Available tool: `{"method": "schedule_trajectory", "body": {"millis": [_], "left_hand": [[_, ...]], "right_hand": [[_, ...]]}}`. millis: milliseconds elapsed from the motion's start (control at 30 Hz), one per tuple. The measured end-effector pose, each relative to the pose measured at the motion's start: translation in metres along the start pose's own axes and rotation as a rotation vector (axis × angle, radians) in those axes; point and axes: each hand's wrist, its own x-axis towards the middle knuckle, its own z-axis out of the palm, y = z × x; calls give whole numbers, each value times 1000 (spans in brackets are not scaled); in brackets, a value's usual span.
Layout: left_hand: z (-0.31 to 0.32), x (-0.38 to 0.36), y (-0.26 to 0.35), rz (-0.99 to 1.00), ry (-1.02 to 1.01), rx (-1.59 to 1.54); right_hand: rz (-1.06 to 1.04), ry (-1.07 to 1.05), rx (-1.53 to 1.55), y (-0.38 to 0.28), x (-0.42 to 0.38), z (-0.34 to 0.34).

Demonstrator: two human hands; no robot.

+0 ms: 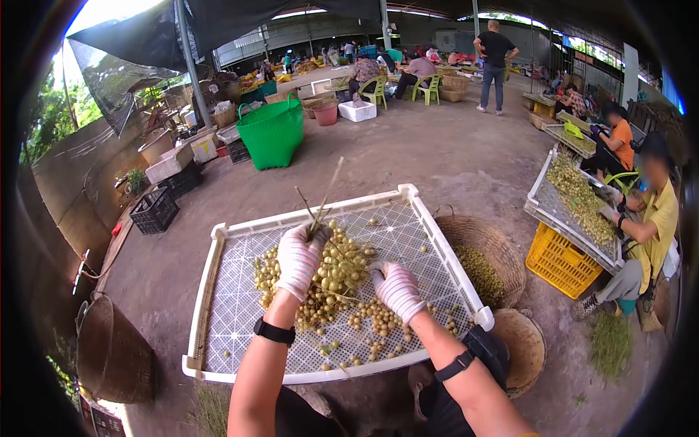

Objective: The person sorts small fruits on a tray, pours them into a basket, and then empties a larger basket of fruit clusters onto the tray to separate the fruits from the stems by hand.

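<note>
A bunch of small round yellowish fruits (338, 266) hangs from my left hand (299, 258), which wears a striped glove with grey fingertips. Its fingers are closed around the bunch's brown stems (320, 211), and the stem ends stick up past the fingers. My right hand (397, 289), gloved the same way, is just right of the bunch with thumb and fingers pressed together. What it pinches, if anything, is too small to make out. Beneath both hands lies a white mesh tray (233, 320). Loose fruits (375, 318) are scattered over its middle and right side.
Right of the tray stands a wicker basket (502, 251) with fruits inside, near a round tan container (523, 349). A co-worker in yellow (659, 226) handles fruit on another tray (542, 207) over a yellow crate (561, 262). Ahead is a green basket (271, 135); a brown bin (113, 349) stands left.
</note>
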Motion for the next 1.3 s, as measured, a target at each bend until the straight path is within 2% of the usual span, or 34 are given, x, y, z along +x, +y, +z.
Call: {"method": "schedule_trajectory", "body": {"millis": [33, 67, 100, 200, 233, 367, 433, 467, 533, 567, 633, 767, 800, 833, 867, 900, 933, 1033, 1100, 1167, 1200, 1300], "left_hand": [[-7, -4, 12, 17, 6, -79], [-7, -1, -15, -10, -51, 67], [-8, -9, -15, -128, -121, 91], [-11, -10, -46, -146, -106, 57], [-15, -13, -30, -120, -73, 84], [-34, -6, 4, 37, -6, -223], [-38, -17, 21, -109, -75, 12], [-38, -18, 15, -116, -78, -3], [-41, -23, 19, -160, -100, -20], [-41, -28, 22, -177, -125, -167], [-39, -37, 33, -174, -139, -204], [-30, -49, 43, -137, -290, -58], [-23, -50, 35, -45, -289, -43], [-16, -51, 28, 47, -287, -30], [-15, -54, 22, -41, -340, 57], [-11, -57, 18, -44, -345, 52], [-7, -60, 12, -63, -349, -25], [-1, -69, 15, -112, -349, -69], [2, -69, 7, -67, -268, -84], [4, -70, 5, -130, -255, -59], [6, -70, 3, -117, -269, -104], [5, -71, 3, -135, -310, -159]], "right_hand": [[39, -25, -22, -1, 1, 0], [50, -29, 7, -2, 0, -1], [-8, 11, 69, 3, -1, 4], [53, -100, 40, 10, 0, 8], [66, -104, 70, 7, 1, 6], [18, -60, 193, 13, 5, 11], [-81, -26, 361, 11, 8, 15], [-29, -103, 385, 8, 7, 9], [-138, -183, 421, 8, 10, 10], [-225, -225, 463, 13, 12, 16], [-256, -259, 485, -1, 8, 13], [-336, -255, 572, -32, 1, -8], [-449, -251, 625, -33, 2, -10], [-442, -250, 624, -35, 2, -14], [-433, -322, 579, -37, 1, -19], [-424, -393, 534, -38, 0, -21], [-315, -459, 808, -34, -1, -12], [-217, -532, 884, -22, 2, -9], [-175, -531, 881, -19, 4, -12], [-30, -603, 790, -18, 3, -18], [-115, -597, 741, -19, 1, -21], [-164, -637, 722, -10, 2, -19]]}}
